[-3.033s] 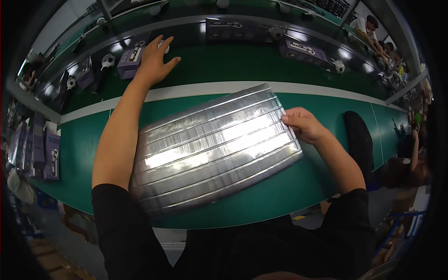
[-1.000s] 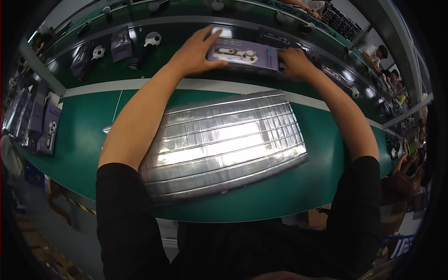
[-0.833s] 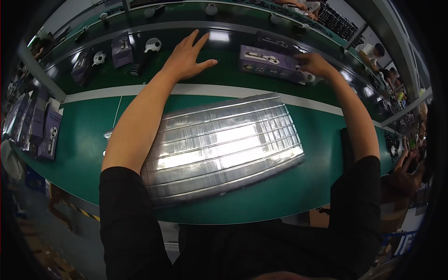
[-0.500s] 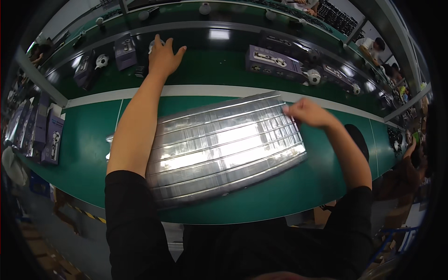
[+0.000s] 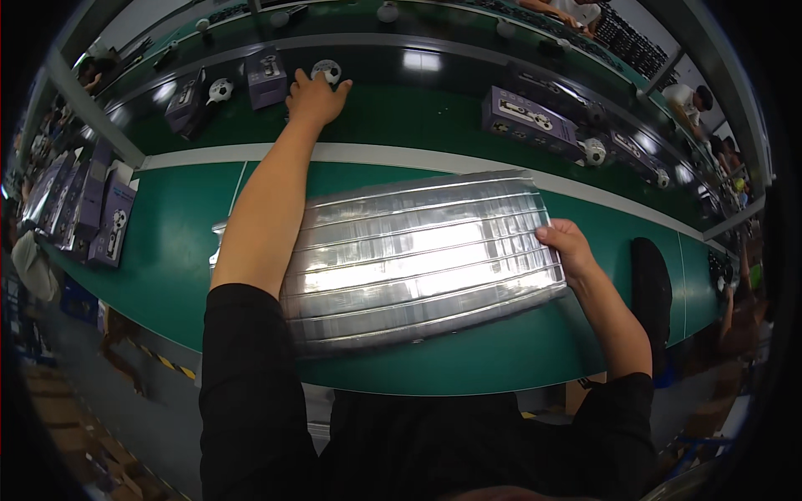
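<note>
Silver ribbed tray stack (image 5: 418, 259) lies in frame centre; right hand (image 5: 568, 249) grips its right edge. Left hand (image 5: 316, 93), fingers spread, reaches a black-and-white ball (image 5: 327, 71) upper centre; closing comes next.

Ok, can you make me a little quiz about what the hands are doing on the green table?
1. True or false: the left hand lies flat on the silvery ribbed sheet.
2. The right hand touches which part of the sheet? A) far edge B) right edge C) left edge
3. Fill in: the small thing at the left hand's fingertips is a black-and-white ____.

Key:
1. False: it reaches past the sheet to the far conveyor belt.
2. B
3. ball
</note>
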`<state>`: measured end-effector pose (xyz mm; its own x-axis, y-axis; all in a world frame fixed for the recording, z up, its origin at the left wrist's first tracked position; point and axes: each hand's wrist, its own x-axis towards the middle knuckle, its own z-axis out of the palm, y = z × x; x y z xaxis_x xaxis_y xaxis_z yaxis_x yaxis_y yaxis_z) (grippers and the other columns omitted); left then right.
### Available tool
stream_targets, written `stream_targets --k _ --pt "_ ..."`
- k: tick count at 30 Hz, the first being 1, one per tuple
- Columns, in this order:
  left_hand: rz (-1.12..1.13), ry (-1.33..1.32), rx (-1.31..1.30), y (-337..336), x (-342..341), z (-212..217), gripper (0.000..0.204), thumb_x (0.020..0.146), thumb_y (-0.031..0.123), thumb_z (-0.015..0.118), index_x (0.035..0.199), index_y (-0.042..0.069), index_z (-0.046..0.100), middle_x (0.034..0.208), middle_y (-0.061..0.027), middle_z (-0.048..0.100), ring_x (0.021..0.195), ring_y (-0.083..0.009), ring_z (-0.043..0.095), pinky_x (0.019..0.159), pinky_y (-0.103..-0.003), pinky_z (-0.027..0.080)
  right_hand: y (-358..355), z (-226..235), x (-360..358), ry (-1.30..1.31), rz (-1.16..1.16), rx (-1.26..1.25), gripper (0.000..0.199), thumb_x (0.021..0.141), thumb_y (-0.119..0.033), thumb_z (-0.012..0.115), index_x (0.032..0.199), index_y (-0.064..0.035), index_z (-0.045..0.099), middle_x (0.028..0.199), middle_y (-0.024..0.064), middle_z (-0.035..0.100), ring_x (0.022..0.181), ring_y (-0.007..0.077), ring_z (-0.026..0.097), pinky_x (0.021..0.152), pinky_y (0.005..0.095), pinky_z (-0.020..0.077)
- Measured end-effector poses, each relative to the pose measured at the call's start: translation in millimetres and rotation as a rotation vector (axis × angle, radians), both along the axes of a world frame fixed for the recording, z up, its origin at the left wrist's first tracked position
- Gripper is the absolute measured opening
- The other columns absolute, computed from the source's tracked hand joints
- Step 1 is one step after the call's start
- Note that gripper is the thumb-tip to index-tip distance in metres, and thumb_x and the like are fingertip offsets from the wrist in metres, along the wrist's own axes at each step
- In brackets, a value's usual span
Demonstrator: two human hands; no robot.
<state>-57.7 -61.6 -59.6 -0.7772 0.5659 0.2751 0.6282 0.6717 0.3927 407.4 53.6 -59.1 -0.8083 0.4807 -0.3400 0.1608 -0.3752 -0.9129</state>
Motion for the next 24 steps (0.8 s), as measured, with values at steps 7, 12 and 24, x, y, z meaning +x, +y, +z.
stream_targets --k 7,12,24 --pt "0.045 0.029 -0.018 -9.9 -10.7 -8.1 0.068 0.089 0.058 0.052 0.132 0.005 0.051 0.146 -0.0278 0.03 0.133 -0.0459 0.033 0.107 -0.06 0.025 6.2 0.6 -8.0 -0.052 -0.012 -0.109 0.029 0.086 -0.023 0.068 0.091 0.0053 0.066 0.084 0.0142 0.071 0.069 0.0189 0.07 0.066 0.0305 0.0581" --pt "0.056 0.033 -0.059 -7.7 -12.8 -8.6 0.069 0.09 0.06 0.048 0.131 0.005 0.052 0.144 -0.0271 0.033 0.134 -0.0449 0.032 0.108 -0.063 0.021 29.2 -31.3 4.2 0.071 0.131 0.022 0.034 0.087 -0.028 0.068 0.092 0.0054 0.066 0.084 0.0141 0.07 0.072 0.0187 0.07 0.067 0.0302 0.0577" --pt "0.038 0.004 -0.052 -22.8 -40.1 -12.7 0.074 0.092 0.066 0.035 0.135 0.008 0.051 0.144 -0.0242 0.036 0.136 -0.0424 0.031 0.109 -0.061 0.019 -12.4 -2.7 -21.6 -0.01 -0.005 -0.013 0.028 0.088 -0.026 0.067 0.081 0.0006 0.066 0.077 0.0086 0.068 0.062 0.0134 0.063 0.059 0.0265 0.0517"
